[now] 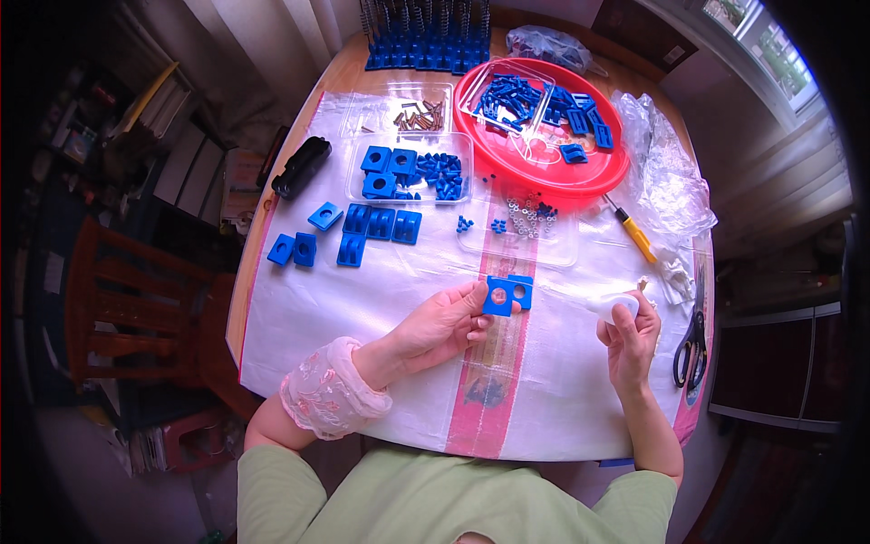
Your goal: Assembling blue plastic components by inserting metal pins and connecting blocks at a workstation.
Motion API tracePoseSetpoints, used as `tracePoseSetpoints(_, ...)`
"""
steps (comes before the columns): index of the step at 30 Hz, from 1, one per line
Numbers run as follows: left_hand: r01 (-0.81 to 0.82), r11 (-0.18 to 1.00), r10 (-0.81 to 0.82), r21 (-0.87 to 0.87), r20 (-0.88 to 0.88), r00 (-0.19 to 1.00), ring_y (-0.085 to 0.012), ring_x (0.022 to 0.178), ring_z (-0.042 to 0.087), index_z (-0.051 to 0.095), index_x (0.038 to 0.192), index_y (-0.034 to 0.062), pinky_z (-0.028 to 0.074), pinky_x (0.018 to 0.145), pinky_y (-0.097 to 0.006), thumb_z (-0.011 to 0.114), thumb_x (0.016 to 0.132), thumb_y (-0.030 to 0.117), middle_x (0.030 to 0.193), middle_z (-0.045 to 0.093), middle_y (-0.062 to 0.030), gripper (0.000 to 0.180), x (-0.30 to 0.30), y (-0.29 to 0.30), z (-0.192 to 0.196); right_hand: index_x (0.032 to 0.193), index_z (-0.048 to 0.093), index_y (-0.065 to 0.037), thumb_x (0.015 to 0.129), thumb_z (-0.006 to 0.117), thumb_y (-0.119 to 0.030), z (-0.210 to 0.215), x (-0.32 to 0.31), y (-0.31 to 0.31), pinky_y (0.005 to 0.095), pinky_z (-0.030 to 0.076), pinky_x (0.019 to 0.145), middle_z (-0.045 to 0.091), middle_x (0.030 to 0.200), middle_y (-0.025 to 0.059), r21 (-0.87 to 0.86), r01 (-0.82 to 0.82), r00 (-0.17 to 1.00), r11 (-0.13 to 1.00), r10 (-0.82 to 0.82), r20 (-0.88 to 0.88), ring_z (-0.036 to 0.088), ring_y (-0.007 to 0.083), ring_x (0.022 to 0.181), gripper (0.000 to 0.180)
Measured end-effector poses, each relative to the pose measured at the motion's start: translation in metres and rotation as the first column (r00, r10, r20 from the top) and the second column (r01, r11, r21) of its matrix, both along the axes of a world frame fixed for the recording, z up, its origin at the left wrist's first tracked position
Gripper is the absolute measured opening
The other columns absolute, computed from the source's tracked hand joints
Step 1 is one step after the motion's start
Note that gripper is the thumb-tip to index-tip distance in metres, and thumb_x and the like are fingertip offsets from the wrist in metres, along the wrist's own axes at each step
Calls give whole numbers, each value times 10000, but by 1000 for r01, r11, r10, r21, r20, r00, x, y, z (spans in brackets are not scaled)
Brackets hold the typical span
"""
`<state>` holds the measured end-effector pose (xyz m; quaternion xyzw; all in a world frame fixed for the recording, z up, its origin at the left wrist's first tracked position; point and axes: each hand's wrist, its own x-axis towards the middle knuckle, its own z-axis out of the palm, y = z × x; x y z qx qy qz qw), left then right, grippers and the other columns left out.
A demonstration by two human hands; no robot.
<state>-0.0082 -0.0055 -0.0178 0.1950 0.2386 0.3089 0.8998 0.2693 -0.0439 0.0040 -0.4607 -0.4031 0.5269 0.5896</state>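
Wooden table (340, 72) in a dim, curtained room, covered mostly by a white cloth (580, 390) with pink stripes. Beyond the right hand, past the red tray, a dark brown panel (639, 32) bears pale markings too small to read; the print on the cloth's middle stripe, below and between the hands, is too blurred to make out.

White cloth spans the gap between the hands and runs back to the table's near edge, just in front of the person's body. Farther off, the working area is bordered by parts: ahead and left of the left hand, loose blue blocks (381, 224) and a clear box (460, 195) of blue pieces; ahead, between the hands, small pale rings (530, 218) and a red tray (607, 177) heaped with blue parts. Ahead of the right hand lies a yellow-handled screwdriver (637, 238); just to its right, black scissors (691, 354) near the table's right edge.

The left hand (439, 322) pinches a blue square piece (497, 309) with a round hole between thumb and fingers. Another holed blue piece (527, 284) shows partly behind it; whether it is also gripped is unclear. The right hand (630, 340) is curled around a white rounded object (618, 306).
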Motion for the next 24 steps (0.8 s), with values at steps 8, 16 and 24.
tracePoseSetpoints(8,9,1000,-9,1,0,1000,-47,759,448,509,1245,10,427,638,-194,464,1006,358,1143,599,-70,424,0,0,1,923,586,-20,904,651,-139,0,0,0,221,327,467,550,684,-21,-1,-5,1000,1000,5,14,384,25,497,137)
tracePoseSetpoints(16,6,1000,-6,0,7,1000,-48,761,452,511,1241,14,429,640,-197,468,1002,366,1145,601,-76,428,-1,0,2,938,588,-18,903,651,-126,-2,1,0,221,323,463,550,684,-26,-2,-10,1000,1000,10,2,374,20,495,130)
tracePoseSetpoints(24,3,1000,-3,1,5,1000,-47,761,450,512,1235,15,428,636,-195,465,1003,366,1135,599,-72,423,-1,0,1,929,587,-21,904,653,-135,-1,0,0,219,324,464,553,684,-24,1,2,1000,1000,-2,9,376,20,495,135)
